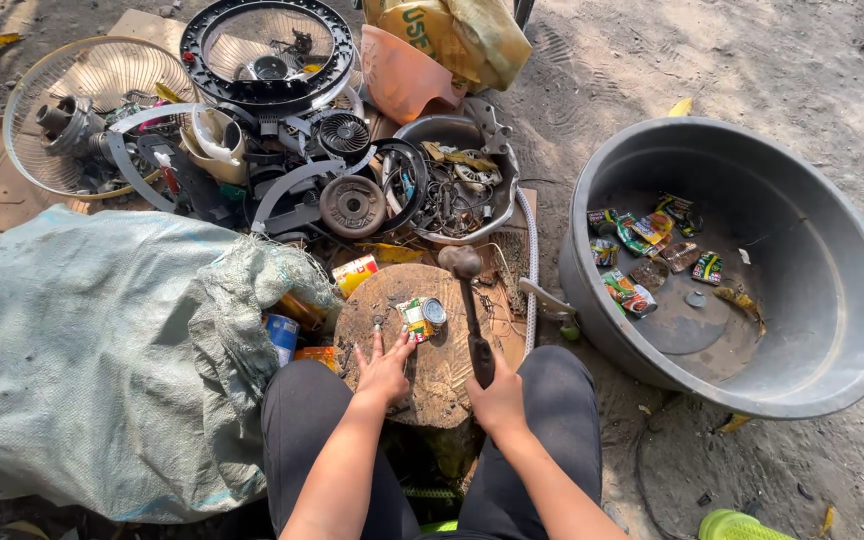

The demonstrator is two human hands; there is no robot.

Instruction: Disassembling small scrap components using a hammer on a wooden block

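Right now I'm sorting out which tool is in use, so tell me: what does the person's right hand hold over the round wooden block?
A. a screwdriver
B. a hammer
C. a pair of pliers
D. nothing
B: the right hand grips the dark handle of a hammer, whose rounded head lies at the far edge of the wooden block, beside a small flattened can.

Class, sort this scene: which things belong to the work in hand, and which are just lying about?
In use: left hand steadying small crushed tin can; right hand gripping metal-headed hammer; round wooden block.

Lying about: grey plastic basin, woven sack, wire fan guard.
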